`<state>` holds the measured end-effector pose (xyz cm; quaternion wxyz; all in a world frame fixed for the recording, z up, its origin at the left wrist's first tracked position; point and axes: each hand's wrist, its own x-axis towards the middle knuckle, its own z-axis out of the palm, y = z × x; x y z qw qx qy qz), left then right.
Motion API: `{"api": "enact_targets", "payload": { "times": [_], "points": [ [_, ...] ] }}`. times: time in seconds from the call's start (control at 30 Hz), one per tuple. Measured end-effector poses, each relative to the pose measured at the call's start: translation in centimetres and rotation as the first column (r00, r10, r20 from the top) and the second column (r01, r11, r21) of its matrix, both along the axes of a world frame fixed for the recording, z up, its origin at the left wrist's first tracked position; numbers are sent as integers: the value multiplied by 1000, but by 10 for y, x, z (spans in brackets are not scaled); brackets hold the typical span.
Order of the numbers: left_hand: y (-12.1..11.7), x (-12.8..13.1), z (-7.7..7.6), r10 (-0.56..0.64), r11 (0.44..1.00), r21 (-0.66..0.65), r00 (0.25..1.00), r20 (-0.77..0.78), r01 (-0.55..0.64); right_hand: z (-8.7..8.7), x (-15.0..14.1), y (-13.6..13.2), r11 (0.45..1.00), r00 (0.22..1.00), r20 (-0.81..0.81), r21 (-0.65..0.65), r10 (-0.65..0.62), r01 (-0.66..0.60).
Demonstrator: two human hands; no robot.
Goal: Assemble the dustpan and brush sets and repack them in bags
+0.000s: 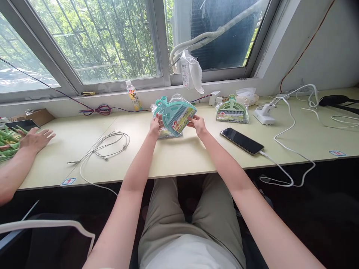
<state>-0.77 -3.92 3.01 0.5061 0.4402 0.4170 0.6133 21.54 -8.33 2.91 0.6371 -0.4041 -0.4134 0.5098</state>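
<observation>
One teal dustpan set [177, 115], gripped between left hand [155, 125] and right hand [198, 124]; long axis slanted, handle [161, 101] nearer left.

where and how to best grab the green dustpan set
Likely the handle of the green dustpan set, from above with the right hand once free: it is narrow, looped and points toward the window, while the wide bristled end lies nearer.

Lighting, bright daylight from the window [160, 45] behind the table [196, 160], with foliage [131, 45] farther back washed pale, shadows faint and soft upon the table, near-black gloom beneath it, and wide-angle stretching of the forearms [228, 166] before it.
</observation>
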Motion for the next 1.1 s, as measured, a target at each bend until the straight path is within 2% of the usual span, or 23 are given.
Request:
{"api": "enact_targets", "payload": {
  "times": [0.2,0.33,0.43,0.5,0.57,0.63,0.77,0.9,1.1],
  "points": [
    [-5,-11,21,220,972,74,975,15,-221,8,1,-4,994,993,28,7,111,-112],
    [-5,-20,21,338,936,135,937,-92,-325,12,4,-6,989,985,85,4,148,-149],
    [-10,-29,20,517,837,344,823,-237,-427,13,9,-6,990,981,141,10,136,-139],
    [-14,-33,23,570,785,501,742,-352,-365,13,12,-6,988,970,192,17,150,-156],
    [-16,-33,25,484,824,533,728,-486,-192,12,13,-6,982,953,245,16,177,-187],
    [-14,-31,26,364,877,474,753,-549,-78,13,13,-7,978,938,286,11,197,-208],
    [-4,-33,21,272,918,382,866,-419,-104,14,13,-9,978,924,328,0,199,-210],
    [-1,-43,21,263,918,372,910,-320,-134,16,16,-9,976,916,348,7,200,-216],
    [-13,-39,29,61,962,274,957,-283,20,16,18,-11,962,894,382,35,236,-269]
  ]
}}
